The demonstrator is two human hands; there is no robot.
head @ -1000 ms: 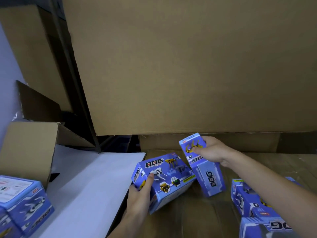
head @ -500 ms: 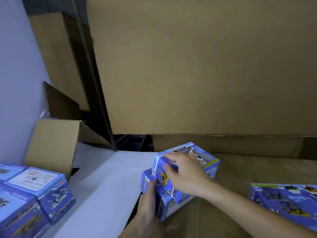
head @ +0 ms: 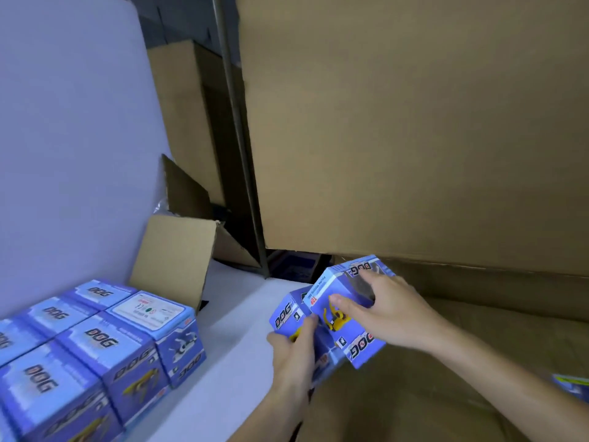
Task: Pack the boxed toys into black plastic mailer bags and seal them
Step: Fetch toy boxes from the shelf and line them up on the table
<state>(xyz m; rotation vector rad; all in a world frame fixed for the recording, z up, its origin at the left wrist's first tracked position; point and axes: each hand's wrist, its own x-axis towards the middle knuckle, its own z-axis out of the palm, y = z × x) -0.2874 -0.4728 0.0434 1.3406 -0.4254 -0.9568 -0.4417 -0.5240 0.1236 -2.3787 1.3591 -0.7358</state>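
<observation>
at the lower left of the frame a block of blue cardboard "dog" toy boxes (head: 95, 342) stands packed edge to edge on the white surface (head: 229, 371), likely staged for bagging. right of centre the left hand (head: 294, 352) has its fingers wrapped on the lower blue toy box (head: 288, 314), steadying it from below. the right hand (head: 379, 314) spreads curled fingers over the upper blue toy box (head: 357, 342), which lies tilted on the lower one, seemingly so both travel as a pair. no black mailer bag shows. behind stands a large brown cardboard carton (head: 414, 122).
</observation>
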